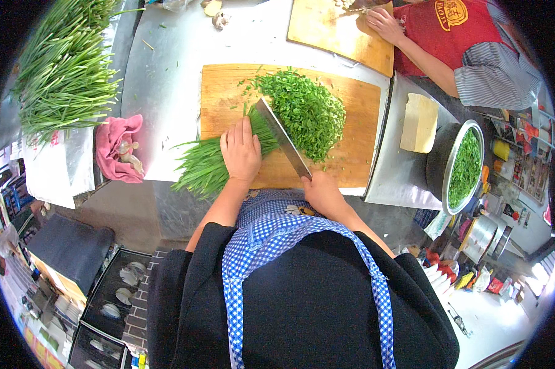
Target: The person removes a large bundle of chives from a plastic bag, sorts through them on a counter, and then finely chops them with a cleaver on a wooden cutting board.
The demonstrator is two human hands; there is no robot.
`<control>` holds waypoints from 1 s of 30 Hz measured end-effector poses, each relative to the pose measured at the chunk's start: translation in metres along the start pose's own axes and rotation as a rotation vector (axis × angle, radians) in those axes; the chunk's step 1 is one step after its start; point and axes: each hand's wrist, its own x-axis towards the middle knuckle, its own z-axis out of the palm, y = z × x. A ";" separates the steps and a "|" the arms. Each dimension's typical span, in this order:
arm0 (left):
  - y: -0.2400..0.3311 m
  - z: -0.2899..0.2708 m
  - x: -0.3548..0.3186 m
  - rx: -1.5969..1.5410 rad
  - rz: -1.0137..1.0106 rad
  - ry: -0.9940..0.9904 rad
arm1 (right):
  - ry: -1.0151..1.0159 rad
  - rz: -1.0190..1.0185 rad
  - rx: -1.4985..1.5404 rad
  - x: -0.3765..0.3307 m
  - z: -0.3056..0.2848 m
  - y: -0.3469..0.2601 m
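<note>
My left hand [240,149] presses down on a bundle of long garlic chives [205,167], its fingers pointing away from me. The bundle lies across the left side of a wooden cutting board [359,132] and hangs over its near edge. Closed round the handle of a broad kitchen knife [283,136], my right hand [323,192] is at the near edge of the board. The blade slants up and left, between the whole stalks and a heap of chopped chives [305,111] on its right. The knife's handle is mostly hidden in my grip.
More chives [68,80] are piled at far left, beside a pink cloth [119,147]. A pale yellow block [419,123] and a metal bowl of chopped greens [465,169] stand on the right. Beyond, a co-worker's hand [385,26] rests at another board [327,27]. Garlic [221,21] lies at the back.
</note>
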 end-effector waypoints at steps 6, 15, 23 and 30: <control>0.001 0.012 0.002 0.050 -0.012 0.101 | 0.088 -0.088 0.069 0.067 0.019 -0.024; -0.001 0.013 0.002 0.034 -0.028 0.139 | 0.166 -0.150 0.332 0.055 0.002 -0.028; 0.002 0.011 0.001 0.046 -0.036 0.139 | -0.045 -0.026 -0.119 0.018 0.005 -0.018; 0.002 0.011 0.001 0.014 -0.027 0.128 | 0.155 -0.194 0.012 0.092 0.029 -0.055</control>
